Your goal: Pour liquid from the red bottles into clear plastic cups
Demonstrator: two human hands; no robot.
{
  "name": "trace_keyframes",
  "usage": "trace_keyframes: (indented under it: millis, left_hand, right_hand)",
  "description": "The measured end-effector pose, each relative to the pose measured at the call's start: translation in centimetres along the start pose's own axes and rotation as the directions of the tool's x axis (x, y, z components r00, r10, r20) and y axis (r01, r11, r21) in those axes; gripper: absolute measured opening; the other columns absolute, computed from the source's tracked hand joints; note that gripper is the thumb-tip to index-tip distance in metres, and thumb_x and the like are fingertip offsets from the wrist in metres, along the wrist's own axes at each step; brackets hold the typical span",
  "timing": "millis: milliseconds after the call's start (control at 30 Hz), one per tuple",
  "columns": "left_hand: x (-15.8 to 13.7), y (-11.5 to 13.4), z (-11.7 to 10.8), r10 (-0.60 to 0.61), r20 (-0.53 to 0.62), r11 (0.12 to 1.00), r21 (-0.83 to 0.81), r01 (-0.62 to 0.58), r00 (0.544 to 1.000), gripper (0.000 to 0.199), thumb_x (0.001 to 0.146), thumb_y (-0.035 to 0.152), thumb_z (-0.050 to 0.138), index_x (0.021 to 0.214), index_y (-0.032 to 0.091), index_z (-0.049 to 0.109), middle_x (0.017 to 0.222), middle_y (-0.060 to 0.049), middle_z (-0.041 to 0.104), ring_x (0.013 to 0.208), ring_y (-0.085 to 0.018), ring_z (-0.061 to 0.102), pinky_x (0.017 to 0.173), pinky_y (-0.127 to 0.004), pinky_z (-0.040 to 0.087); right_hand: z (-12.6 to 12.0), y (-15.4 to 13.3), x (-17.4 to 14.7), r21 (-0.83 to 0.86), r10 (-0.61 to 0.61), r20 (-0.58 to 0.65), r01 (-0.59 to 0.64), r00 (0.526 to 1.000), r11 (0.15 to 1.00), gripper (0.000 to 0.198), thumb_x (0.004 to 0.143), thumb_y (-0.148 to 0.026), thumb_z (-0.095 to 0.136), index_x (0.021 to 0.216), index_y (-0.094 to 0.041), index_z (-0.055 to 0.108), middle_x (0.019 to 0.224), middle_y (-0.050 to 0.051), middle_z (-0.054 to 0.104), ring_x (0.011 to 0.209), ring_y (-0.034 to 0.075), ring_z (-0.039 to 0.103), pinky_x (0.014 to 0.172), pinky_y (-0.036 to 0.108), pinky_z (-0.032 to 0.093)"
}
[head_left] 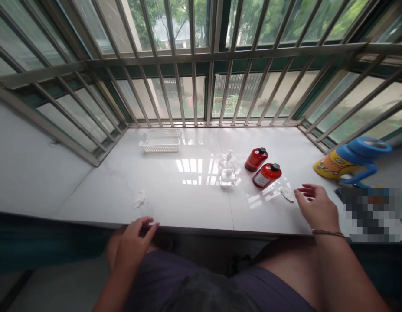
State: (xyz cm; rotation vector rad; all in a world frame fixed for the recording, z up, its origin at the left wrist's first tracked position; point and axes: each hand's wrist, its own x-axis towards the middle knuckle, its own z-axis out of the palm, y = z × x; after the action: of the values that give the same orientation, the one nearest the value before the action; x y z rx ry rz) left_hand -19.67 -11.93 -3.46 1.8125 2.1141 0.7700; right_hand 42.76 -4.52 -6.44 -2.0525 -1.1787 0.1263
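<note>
My right hand [315,203] hovers over the right part of the white ledge, fingers curved and apart, holding nothing. Just left of its thumb lies a small flat white piece [288,194], its kind unclear. Two red bottles with black caps stand beyond it: a labelled front bottle [266,176] and a rear bottle [256,160]. To their left are clear, shiny glass-like pieces [228,171], hard to make out against the glare. My left hand [140,234] is at the ledge's front edge, thumb and fingers apart and bare. Beyond it sits a crumpled white scrap [138,199].
A white perforated basket [161,141] stands at the back left by the barred window [209,56]. On the right is a blue and yellow tumbler [347,160] with a handle. A dark, pixelated object [370,212] lies in front of it.
</note>
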Motion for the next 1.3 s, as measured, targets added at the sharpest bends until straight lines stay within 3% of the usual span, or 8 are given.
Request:
trace_keyframes:
  millis: [100, 300, 433, 600, 867, 1067, 1167, 1300]
  left_hand:
    - [2.7, -2.4, -0.6, 0.077, -0.096, 0.978, 0.198, -0.057, 0.992, 0.039, 0.099, 0.049, 0.053, 0.121, 0.023, 0.073, 0.122, -0.012, 0.076, 0.114, -0.032, 0.070, 0.109, -0.045, 0.053]
    - [7.2, -5.7, 0.0, 0.014, -0.045, 0.908, 0.418, 0.006, 0.999, 0.045, 0.099, 0.042, 0.048, 0.121, 0.016, 0.077, 0.129, -0.019, 0.068, 0.119, -0.035, 0.066, 0.110, -0.048, 0.052]
    - [8.0, -6.3, 0.6, 0.032, -0.014, 0.901, 0.433, -0.023, 0.999, 0.047, 0.097, 0.045, 0.048, 0.117, 0.015, 0.078, 0.128, -0.022, 0.067, 0.116, -0.037, 0.065, 0.107, -0.050, 0.052]
    - [8.5, -6.4, 1.0, 0.109, -0.091, 0.908, 0.415, -0.062, 0.990, 0.047, 0.095, 0.047, 0.048, 0.115, 0.015, 0.075, 0.117, -0.020, 0.068, 0.117, -0.037, 0.065, 0.109, -0.050, 0.050]
    - [9.3, -5.6, 1.7, 0.085, -0.073, 0.901, 0.431, -0.045, 0.994, 0.045, 0.098, 0.043, 0.043, 0.106, 0.013, 0.075, 0.119, -0.021, 0.070, 0.114, -0.035, 0.066, 0.105, -0.046, 0.050]
    - [9.9, -5.2, 1.6, 0.073, -0.130, 0.928, 0.372, -0.020, 0.989, 0.039, 0.096, 0.046, 0.051, 0.104, 0.015, 0.072, 0.117, -0.019, 0.069, 0.113, -0.035, 0.066, 0.104, -0.047, 0.052]
    - [9.5, -4.5, 1.2, 0.104, -0.191, 0.957, 0.287, -0.046, 0.976, 0.042, 0.095, 0.050, 0.055, 0.112, 0.015, 0.069, 0.116, -0.016, 0.068, 0.106, -0.032, 0.068, 0.105, -0.047, 0.054]
    - [8.2, -3.2, 0.9, 0.144, -0.247, 0.972, 0.216, -0.090, 0.958, 0.033, 0.095, 0.053, 0.057, 0.098, 0.021, 0.067, 0.115, -0.012, 0.068, 0.115, -0.032, 0.067, 0.110, -0.048, 0.053]
  right_hand:
    - [0.7, 1.5, -2.1, 0.030, 0.076, 0.024, -0.077, 0.997, 0.997, 0.042, 0.085, -0.058, 0.071, 0.116, -0.031, 0.062, 0.109, 0.018, 0.080, 0.095, 0.038, 0.077, 0.081, 0.053, 0.059]
    - [1.2, 1.9, -4.9, 0.056, 0.129, 0.039, -0.131, 0.991, 0.990, 0.050, 0.082, -0.064, 0.068, 0.120, -0.031, 0.062, 0.109, 0.012, 0.080, 0.094, 0.038, 0.077, 0.082, 0.054, 0.060]
    - [0.8, 1.5, -4.9, 0.044, 0.111, 0.040, -0.113, 0.993, 0.993, 0.050, 0.083, -0.061, 0.068, 0.120, -0.027, 0.063, 0.109, 0.011, 0.080, 0.095, 0.034, 0.075, 0.087, 0.050, 0.059]
    - [0.3, 1.5, -3.6, -0.043, 0.050, 0.024, -0.049, 0.998, 0.998, 0.047, 0.082, -0.055, 0.066, 0.119, -0.026, 0.062, 0.108, 0.010, 0.080, 0.101, 0.034, 0.072, 0.086, 0.047, 0.054]
    - [1.3, 1.6, -2.2, -0.154, -0.076, 0.061, 0.085, 0.995, 0.984, 0.040, 0.085, -0.045, 0.063, 0.120, -0.025, 0.063, 0.104, 0.009, 0.081, 0.098, 0.032, 0.066, 0.085, 0.043, 0.050]
    - [1.8, 1.1, -1.6, -0.265, -0.088, 0.109, 0.115, 0.990, 0.957, 0.036, 0.090, -0.039, 0.059, 0.122, -0.026, 0.065, 0.099, 0.008, 0.081, 0.091, 0.033, 0.062, 0.079, 0.043, 0.047]
    - [1.5, 0.0, -2.1, -0.264, -0.132, 0.068, 0.145, 0.989, 0.953, 0.036, 0.092, -0.042, 0.059, 0.122, -0.024, 0.065, 0.096, 0.009, 0.079, 0.092, 0.034, 0.062, 0.080, 0.045, 0.048]
    - [1.6, -3.8, -4.3, -0.145, -0.265, -0.041, 0.256, 0.963, 0.956, 0.032, 0.098, -0.048, 0.060, 0.116, -0.022, 0.067, 0.093, 0.010, 0.075, 0.092, 0.031, 0.065, 0.087, 0.046, 0.052]
